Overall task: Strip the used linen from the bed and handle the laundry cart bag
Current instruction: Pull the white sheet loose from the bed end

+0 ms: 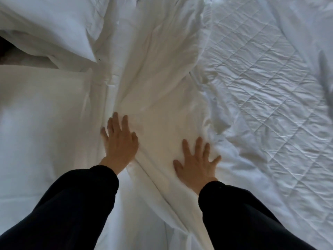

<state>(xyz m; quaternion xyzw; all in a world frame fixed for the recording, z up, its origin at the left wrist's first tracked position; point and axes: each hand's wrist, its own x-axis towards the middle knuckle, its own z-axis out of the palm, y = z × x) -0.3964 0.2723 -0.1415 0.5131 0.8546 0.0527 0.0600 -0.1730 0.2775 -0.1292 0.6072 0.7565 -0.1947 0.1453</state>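
Your left hand point(119, 141) and right hand point(195, 160) both lie flat on the rumpled white sheet point(158, 83), fingers point(124, 123) spread and released, gripping nothing. The sheet runs bunched between smooth white bedding point(36, 132) on your left and the quilted mattress pad point(261, 78). Pillows point(45, 20) at upper left are cut off. A dark streak point(324, 73) at the right edge is too blurred to identify.
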